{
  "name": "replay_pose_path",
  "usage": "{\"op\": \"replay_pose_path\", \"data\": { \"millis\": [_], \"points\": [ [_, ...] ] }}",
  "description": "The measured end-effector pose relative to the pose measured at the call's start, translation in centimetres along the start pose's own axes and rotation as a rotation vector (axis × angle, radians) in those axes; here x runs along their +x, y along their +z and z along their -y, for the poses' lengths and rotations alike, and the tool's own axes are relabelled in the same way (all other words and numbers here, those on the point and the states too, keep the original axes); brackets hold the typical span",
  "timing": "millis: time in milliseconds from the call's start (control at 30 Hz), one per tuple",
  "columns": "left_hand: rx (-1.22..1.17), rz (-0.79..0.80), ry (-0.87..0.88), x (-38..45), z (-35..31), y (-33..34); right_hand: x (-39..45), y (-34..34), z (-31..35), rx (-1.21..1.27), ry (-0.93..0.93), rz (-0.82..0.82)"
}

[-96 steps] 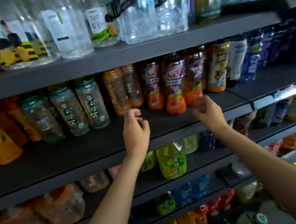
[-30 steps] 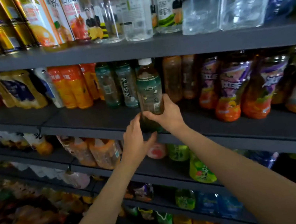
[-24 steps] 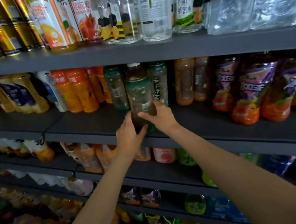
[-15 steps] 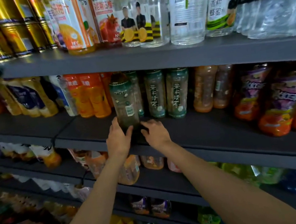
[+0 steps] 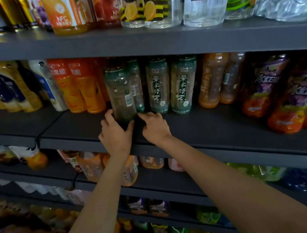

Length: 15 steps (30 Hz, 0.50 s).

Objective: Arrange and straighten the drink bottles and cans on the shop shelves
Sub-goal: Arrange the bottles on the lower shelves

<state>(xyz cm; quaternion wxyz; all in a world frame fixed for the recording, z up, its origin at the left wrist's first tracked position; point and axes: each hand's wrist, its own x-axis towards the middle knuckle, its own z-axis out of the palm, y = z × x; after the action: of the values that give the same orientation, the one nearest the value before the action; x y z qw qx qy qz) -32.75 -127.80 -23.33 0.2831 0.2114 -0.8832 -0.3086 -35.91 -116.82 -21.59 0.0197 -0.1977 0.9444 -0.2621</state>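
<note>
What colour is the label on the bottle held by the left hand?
Dark green, seen in the head view: tea bottle, left hand.

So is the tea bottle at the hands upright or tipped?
Upright: the tea bottle stands on the shelf, base down, left hand gripping its bottom.

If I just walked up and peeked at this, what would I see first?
First you'd see two bare hands in the middle: the left hand grips the bottom of a green-labelled clear plastic tea bottle on the dark grey shelf, and the right hand rests beside its base. Next come two matching green tea bottles standing just right of it, then the bright orange juice bottles to its left.
</note>
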Motion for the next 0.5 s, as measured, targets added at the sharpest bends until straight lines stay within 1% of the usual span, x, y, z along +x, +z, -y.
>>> {"op": "replay_pose_path", "data": {
  "millis": [100, 233, 333, 400, 433, 500],
  "points": [
    [-0.065, -0.025, 0.01, -1.0, -0.4, 0.3, -0.1, -0.5, -0.7, 0.226, 0.0, -0.024],
    [-0.041, -0.06, 0.128, -2.9, -0.5, 0.8, -0.3, -1.0, -1.8, 0.66, 0.024, -0.061],
    [-0.011, 0.022, 0.276, -2.9, 0.3, 0.9, 0.1, -0.8, -1.7, 0.878, 0.04, -0.081],
    [-0.011, 0.073, 0.337, -2.4, 0.6, 1.0, 0.6, -0.6, -1.5, 0.885, 0.066, -0.072],
    [-0.027, 0.052, 0.334, -2.3, 0.7, 1.0, 0.9, -0.6, -1.6, 0.835, 0.071, -0.046],
    [-0.068, -0.046, 0.253, -2.3, 0.2, 1.2, 1.0, -0.7, -1.7, 0.685, 0.062, 0.034]
  ]
}}
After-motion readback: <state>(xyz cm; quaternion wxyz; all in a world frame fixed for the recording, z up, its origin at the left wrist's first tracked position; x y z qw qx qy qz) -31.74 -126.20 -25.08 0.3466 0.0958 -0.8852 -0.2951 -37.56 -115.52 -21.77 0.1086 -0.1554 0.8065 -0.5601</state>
